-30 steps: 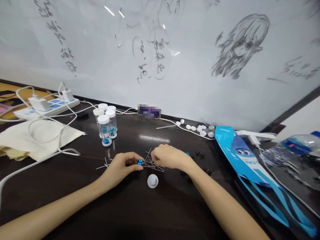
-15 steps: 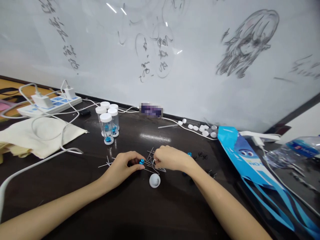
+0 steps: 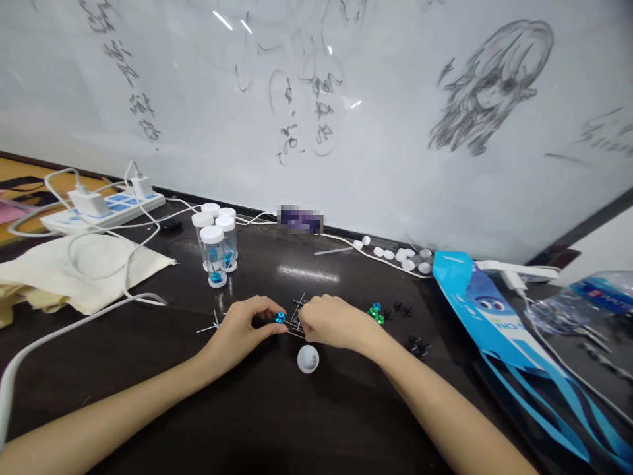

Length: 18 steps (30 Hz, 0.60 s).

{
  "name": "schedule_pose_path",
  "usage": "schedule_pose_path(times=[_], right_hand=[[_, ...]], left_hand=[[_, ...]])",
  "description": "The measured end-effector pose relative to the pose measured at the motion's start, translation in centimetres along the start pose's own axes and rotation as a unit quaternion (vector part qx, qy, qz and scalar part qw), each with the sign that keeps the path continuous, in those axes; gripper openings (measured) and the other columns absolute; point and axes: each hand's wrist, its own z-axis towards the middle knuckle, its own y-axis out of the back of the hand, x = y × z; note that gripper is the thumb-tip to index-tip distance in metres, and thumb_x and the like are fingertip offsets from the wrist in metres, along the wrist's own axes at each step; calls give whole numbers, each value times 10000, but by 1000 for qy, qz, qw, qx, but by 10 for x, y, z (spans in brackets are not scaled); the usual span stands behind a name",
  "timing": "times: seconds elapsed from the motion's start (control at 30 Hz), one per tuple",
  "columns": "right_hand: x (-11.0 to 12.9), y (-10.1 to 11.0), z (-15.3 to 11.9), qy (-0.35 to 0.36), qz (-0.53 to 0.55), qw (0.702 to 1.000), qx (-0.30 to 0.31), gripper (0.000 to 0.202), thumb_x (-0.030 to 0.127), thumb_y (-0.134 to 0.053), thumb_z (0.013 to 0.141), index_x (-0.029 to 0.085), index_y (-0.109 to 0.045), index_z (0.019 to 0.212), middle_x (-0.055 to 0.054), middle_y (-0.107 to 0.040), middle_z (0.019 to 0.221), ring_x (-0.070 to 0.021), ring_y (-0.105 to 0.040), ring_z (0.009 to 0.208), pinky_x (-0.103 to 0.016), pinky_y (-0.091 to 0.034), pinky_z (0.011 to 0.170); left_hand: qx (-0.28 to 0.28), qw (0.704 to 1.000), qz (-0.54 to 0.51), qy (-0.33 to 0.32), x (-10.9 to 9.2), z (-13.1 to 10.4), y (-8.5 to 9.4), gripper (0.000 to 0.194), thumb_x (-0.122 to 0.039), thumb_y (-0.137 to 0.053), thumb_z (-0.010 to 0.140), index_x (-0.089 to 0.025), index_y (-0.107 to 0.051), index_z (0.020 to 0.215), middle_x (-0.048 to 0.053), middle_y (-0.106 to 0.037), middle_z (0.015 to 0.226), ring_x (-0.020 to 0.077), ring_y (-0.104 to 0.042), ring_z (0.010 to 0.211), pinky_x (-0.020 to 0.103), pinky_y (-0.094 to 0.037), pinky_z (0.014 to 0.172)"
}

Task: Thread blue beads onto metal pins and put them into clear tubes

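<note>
My left hand [image 3: 244,324] pinches a small shiny blue metal part [image 3: 279,318], round with a hole in its top, between thumb and forefinger. Close to its right, my right hand [image 3: 329,319] is curled with fingers bent down over several thin metal rods [image 3: 299,307]. Whatever lies between those right fingertips is hidden by the hand. Just below both hands stands a small white cup-like cap [image 3: 308,359] with tiny bits inside. A crossed group of thin pale rods [image 3: 211,323] lies left of my left wrist.
Clear tubes with white caps [image 3: 213,257] stand behind my left hand. Green and blue parts [image 3: 376,314] and black pieces [image 3: 418,346] lie on the right. White caps [image 3: 401,256] line the whiteboard's foot. A blue bag [image 3: 475,303], power strip [image 3: 106,208] and cables flank the dark table.
My right hand has shifted slightly left and down over the rods, uncovering the green parts behind its wrist. The left hand keeps its pinch on the blue part. The view has moved a little.
</note>
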Motion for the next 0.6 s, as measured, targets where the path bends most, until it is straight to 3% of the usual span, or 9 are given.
schedule_pose_path(times=[0.2,0.33,0.43,0.6], right_hand=[[-18,16,-8,12,65,996,-65,179,121,-488,824,156,-616,703,-35,-650,685,-130,-522,586,-260,-316,557],[-21,27,-17,16,116,988,-105,165,181,-454,874,171,-549,739,10,-598,679,-99,-457,575,-242,-303,543],[-19,34,-21,36,159,982,-92,162,204,-469,872,181,-517,719,43,-541,620,-83,-427,543,-219,-294,508],[-18,37,-20,87,266,960,-10,133,193,-499,836,183,-518,706,49,-518,610,-89,-433,557,-214,-291,502]], left_hand=[[-14,1000,0,0,5,0,-2,133,-245,-736,773,-211,-726,901,10,-692,804,194,-635,757,294,-472,673],[0,1000,4,-23,7,0,-3,149,-214,-738,775,-223,-738,923,20,-719,869,204,-644,825,320,-488,756],[9,999,5,-42,6,0,-4,161,-184,-741,772,-231,-747,926,23,-731,902,208,-648,865,333,-492,796],[15,998,-2,-55,6,1,-5,177,-152,-743,768,-239,-753,922,20,-733,911,207,-649,875,339,-498,804]])
